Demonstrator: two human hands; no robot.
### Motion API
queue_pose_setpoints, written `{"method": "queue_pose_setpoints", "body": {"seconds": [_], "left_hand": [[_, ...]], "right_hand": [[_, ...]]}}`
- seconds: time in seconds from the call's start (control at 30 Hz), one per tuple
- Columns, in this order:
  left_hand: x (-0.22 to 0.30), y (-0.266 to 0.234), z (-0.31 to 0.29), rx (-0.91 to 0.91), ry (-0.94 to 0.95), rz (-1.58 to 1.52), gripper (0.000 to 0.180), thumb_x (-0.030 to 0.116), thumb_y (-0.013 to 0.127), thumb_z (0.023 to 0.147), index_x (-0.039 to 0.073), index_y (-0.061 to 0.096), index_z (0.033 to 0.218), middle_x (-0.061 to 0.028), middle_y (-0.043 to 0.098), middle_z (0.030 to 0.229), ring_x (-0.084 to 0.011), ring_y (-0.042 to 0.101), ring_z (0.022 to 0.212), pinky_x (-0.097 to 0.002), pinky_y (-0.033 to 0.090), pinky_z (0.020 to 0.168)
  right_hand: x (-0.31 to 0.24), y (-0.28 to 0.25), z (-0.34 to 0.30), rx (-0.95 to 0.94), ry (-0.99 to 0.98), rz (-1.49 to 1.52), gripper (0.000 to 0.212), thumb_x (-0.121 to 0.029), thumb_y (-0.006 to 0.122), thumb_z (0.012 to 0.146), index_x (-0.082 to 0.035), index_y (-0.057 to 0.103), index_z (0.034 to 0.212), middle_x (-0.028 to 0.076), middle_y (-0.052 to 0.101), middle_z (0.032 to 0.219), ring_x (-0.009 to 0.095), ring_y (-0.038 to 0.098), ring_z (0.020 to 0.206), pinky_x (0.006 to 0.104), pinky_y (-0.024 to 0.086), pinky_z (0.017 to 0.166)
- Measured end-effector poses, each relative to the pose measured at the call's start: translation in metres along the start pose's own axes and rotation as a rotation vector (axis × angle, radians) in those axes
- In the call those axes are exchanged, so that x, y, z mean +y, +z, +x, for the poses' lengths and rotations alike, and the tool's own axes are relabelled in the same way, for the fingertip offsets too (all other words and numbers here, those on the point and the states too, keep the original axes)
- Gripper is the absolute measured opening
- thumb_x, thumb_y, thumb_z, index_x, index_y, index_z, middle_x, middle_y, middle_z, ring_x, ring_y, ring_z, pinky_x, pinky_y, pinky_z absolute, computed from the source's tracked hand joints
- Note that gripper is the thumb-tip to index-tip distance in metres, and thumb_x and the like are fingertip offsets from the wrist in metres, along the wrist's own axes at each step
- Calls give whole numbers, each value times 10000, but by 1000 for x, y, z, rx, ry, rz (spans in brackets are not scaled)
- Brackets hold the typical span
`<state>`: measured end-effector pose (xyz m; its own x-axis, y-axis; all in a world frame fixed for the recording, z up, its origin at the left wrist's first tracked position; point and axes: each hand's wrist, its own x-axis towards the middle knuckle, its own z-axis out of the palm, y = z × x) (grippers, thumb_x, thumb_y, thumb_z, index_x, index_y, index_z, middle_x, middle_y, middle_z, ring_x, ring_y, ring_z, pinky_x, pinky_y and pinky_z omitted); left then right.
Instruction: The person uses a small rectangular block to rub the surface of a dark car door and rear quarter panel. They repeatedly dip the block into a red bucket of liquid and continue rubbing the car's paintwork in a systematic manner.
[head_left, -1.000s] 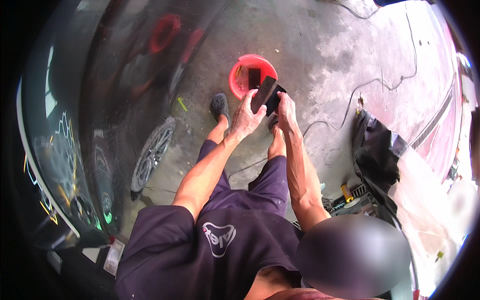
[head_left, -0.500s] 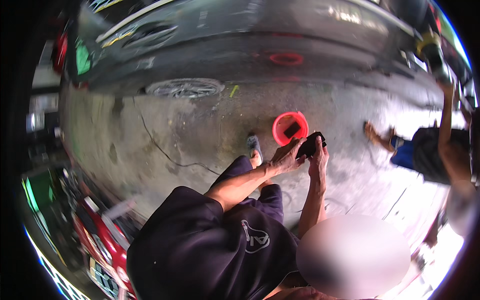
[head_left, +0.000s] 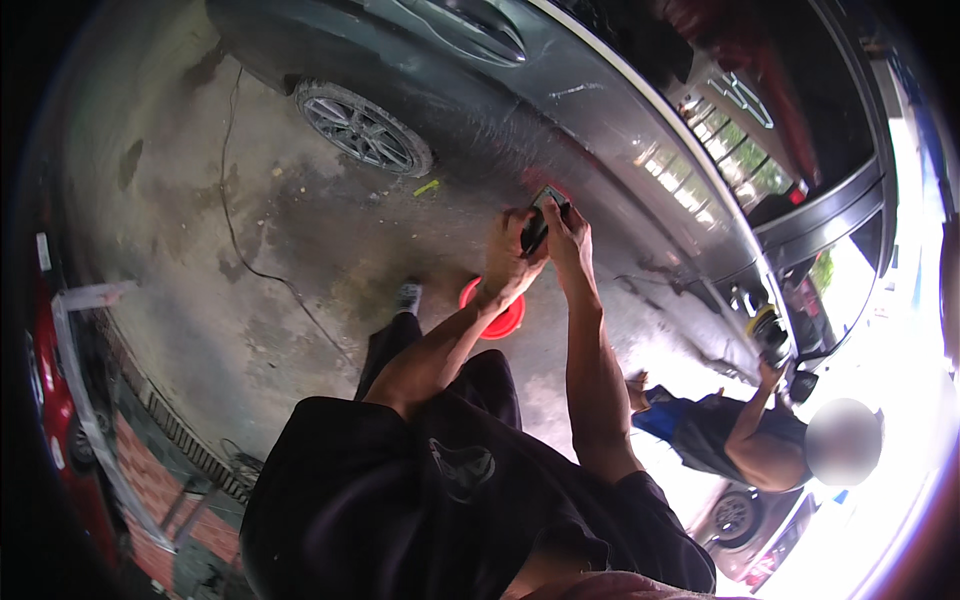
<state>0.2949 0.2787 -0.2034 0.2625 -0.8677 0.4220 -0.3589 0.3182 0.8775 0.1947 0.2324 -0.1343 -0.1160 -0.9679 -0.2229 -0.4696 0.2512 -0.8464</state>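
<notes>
Both hands are raised in front of me, close to the side of a grey car point(head_left: 600, 130). Between them is a dark, flat rectangular block point(head_left: 536, 228) with a paler top edge, tilted upward. My left hand point(head_left: 508, 248) grips it from the left with bent fingers. My right hand point(head_left: 570, 238) holds it from the right, near its upper end. What the block is made of is too small to tell. Beneath my left forearm, a red bucket point(head_left: 510, 322) stands on the floor, partly hidden by the arm.
A co-worker point(head_left: 745, 430) at the right holds a yellow-and-black power tool point(head_left: 766, 328) against the car. The car's wheel point(head_left: 365, 130) is at upper left. A dark cable point(head_left: 245, 255) crosses the concrete floor point(head_left: 180, 220). A metal frame point(head_left: 110, 400) stands at lower left.
My hands have lifted the dark block away from above the bucket toward the car's side. The view has turned, and the car's side now runs diagonally.
</notes>
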Motion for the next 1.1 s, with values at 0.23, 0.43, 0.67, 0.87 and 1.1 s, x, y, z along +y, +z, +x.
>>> {"method": "queue_pose_setpoints", "body": {"seconds": [0.23,0.43,0.67,0.87,1.1], "left_hand": [[7,31,67,325,-6,76,522,216,790,953,78,553,1397,-161,610,1229,-372,554,1039,-501,451,905],[-3,86,128,580,22,141,519,215,804,950,117,592,1414,-174,593,1276,-388,554,1113,-505,481,953],[-6,136,196,795,-15,194,518,191,813,940,123,627,1418,-165,596,1256,-352,536,1109,-472,476,972],[-4,200,153,868,64,224,555,125,772,955,147,592,1480,-175,597,1283,-354,555,1100,-481,466,974],[-17,111,246,961,-45,347,402,158,711,983,85,646,1373,-210,643,1233,-404,565,1096,-491,485,959]], "right_hand": [[-80,-33,65,-57,-351,-200,457,-436,715,1015,6,720,1135,139,754,915,199,692,811,404,556,761],[-106,-120,167,181,-1237,-786,232,-207,718,980,-73,741,1167,99,755,1105,294,684,1015,455,547,870],[-106,-159,239,-4,-1729,-949,303,-70,718,938,-102,722,1239,37,712,1289,261,648,1135,403,513,958],[-98,-159,248,-43,-1740,-794,306,-65,716,952,-87,729,1257,37,711,1310,263,657,1152,406,508,988],[-99,-158,249,-66,-1785,-748,245,-64,699,979,-63,737,1221,67,729,1263,280,670,1133,408,514,974]]}}
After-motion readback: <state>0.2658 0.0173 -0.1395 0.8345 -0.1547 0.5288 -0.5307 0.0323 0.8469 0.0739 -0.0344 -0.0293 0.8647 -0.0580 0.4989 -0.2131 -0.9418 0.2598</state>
